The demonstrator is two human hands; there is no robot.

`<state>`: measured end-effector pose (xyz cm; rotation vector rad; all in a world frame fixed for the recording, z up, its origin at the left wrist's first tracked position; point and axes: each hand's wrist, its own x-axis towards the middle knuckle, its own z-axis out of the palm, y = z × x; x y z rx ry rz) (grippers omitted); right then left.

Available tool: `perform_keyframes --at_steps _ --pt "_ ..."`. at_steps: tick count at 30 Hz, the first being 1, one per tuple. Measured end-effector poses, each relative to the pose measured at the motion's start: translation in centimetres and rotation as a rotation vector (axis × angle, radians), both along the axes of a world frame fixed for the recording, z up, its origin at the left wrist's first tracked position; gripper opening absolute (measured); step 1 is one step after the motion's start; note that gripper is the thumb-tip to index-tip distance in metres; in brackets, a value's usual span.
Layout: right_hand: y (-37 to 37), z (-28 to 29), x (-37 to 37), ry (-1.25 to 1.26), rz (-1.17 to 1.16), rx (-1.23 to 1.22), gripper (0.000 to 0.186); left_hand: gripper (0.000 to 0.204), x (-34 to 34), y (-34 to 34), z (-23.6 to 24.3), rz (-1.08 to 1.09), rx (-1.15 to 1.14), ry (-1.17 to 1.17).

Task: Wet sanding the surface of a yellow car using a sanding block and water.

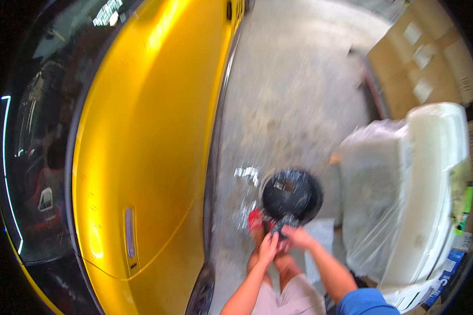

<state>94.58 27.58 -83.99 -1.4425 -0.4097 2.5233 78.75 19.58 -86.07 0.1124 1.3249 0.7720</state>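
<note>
Both hands meet low centre, just below a black round tool w/ a disc head (292, 195). Looks like a polisher; the frame is blurry, so the exact kind can't be told. Disc faces up toward the camera, shiny w/ glare spots, held over the concrete floor (294, 94) in front of the person's knees.

Left hand (268, 248): grip pressed together around the tool's lower body/handle, fingers curled. Right hand (298, 237): also on the handle, just under the disc, fingers wrapped on it; how tight can't be told due to blur. The two hands touch or nearly touch each other. Right arm has a blue sleeve (365, 303) at the bottom edge.

Something red (256, 219) sits just beside the disc's lower left, partly hidden by the hands; can't tell what it is.

Left of the hands: yellow car (142, 131), glossy side panel w/ door handle (130, 232) low down, dark window (42, 131) at far left. Tool is near the car but apart from it.

Right: white bulky item wrapped in clear plastic (383, 194), near the tool, not touching. Cardboard boxes (420, 63) top right, well apart. Wet or shiny patch on the floor (247, 173) just left of the disc.
</note>
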Motion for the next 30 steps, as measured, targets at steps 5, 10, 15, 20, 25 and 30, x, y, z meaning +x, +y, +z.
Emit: perform_keyframes --at_steps 5,10,15,20,25,30 --pt "-3.7 8.0 -2.7 -0.193 -0.066 0.044 0.039 0.023 0.1 0.6 5.9 0.143 0.164 0.121" --pt "-2.0 20.1 -2.7 -0.356 -0.239 0.248 0.049 0.03 -1.8 4.0 15.9 -0.061 0.107 -0.008" --pt "0.3 26.7 -0.6 -0.225 -0.347 0.412 0.04 0.038 -4.2 3.2 24.3 -0.323 0.204 0.219" --pt "3.3 22.7 3.2 -1.352 -0.013 0.865 0.067 0.026 -9.3 -0.5 22.6 -0.325 0.313 0.475" --pt "5.4 34.3 3.2 -0.695 -0.166 0.914 0.044 0.033 -17.4 -6.3 17.9 -0.346 0.303 0.578" --pt "6.1 43.2 2.6 -0.346 -0.455 1.012 0.054 0.021 -23.8 -16.9 17.3 0.04 0.101 0.52"
